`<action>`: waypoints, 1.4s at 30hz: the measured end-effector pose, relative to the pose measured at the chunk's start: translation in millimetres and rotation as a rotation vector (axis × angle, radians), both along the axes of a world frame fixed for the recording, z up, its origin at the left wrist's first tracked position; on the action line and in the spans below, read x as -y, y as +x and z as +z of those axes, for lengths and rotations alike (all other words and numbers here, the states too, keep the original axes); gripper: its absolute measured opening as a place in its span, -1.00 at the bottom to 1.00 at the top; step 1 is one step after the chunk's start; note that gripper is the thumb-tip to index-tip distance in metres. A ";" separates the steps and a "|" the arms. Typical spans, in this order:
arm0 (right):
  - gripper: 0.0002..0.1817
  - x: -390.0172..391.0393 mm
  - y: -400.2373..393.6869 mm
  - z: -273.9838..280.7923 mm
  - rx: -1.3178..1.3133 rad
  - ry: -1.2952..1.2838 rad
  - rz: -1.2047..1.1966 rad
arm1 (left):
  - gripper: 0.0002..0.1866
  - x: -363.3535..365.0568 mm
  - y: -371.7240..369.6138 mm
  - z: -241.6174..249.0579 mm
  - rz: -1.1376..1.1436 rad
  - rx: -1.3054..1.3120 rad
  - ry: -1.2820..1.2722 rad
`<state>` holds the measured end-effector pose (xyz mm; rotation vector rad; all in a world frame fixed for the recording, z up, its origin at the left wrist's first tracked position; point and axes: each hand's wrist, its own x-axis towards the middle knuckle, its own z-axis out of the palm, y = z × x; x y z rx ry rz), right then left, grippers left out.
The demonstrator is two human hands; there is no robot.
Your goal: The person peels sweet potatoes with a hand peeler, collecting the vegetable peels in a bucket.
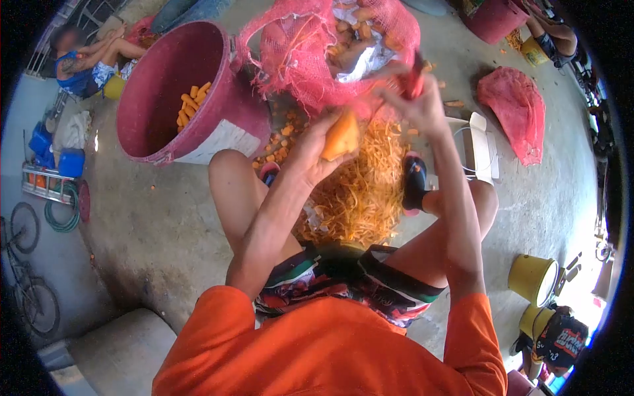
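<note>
My left hand is closed around a thick peeled carrot, bright orange with its broad face turned up. To its right, my right hand is raised and smeared by motion. It grips a red-handled tool whose working end is too blurred to make out. Beneath both hands a heap of orange peelings covers the floor between my feet. Just ahead stands a pink mesh sack, its mouth open on unpeeled carrots. Peeled carrots lie inside the large pink tub at my left.
Small orange pieces are scattered beside the tub. On the right lie a white container and a pink sack. Yellow buckets stand at the lower right. Other people sit at the upper left, upper right and lower right.
</note>
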<state>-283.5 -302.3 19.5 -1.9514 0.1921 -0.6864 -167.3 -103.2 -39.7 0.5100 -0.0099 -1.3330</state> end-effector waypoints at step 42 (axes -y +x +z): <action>-0.78 8.3 -7.7 4.1 0.057 -0.211 -0.003 | -0.70 -4.9 -3.8 4.7 -0.021 0.116 0.026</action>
